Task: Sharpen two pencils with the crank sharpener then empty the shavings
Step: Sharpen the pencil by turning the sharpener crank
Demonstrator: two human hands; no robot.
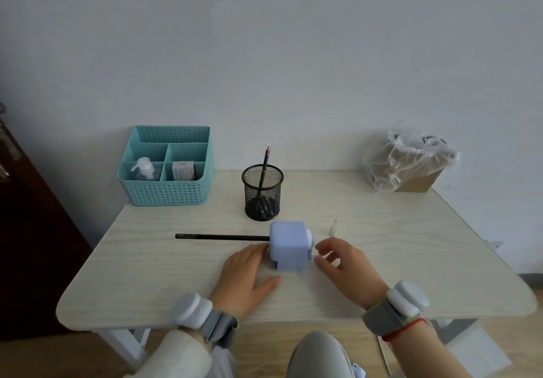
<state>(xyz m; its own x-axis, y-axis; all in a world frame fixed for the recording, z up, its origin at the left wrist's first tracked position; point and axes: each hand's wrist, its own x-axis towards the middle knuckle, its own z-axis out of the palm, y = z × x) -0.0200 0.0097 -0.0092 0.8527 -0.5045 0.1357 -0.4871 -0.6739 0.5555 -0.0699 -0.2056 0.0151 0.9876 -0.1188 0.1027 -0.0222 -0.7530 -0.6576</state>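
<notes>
Two hands flank a lilac crank sharpener (289, 248) at the table's (147, 260) near centre. My left hand (246, 280) lies flat and open, fingertips touching its left side. My right hand (343, 269), loosely curled, holds nothing I can see; it hides the crank. One black pencil (221, 237) juts left from the sharpener, tip hidden; another stands in a mesh cup (262, 192) beyond.

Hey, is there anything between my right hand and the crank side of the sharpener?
Nothing visible. Your right hand hovers open just right of the sharpener, with bare table between them. The small clear cap lies farther back, out of the path.
</notes>
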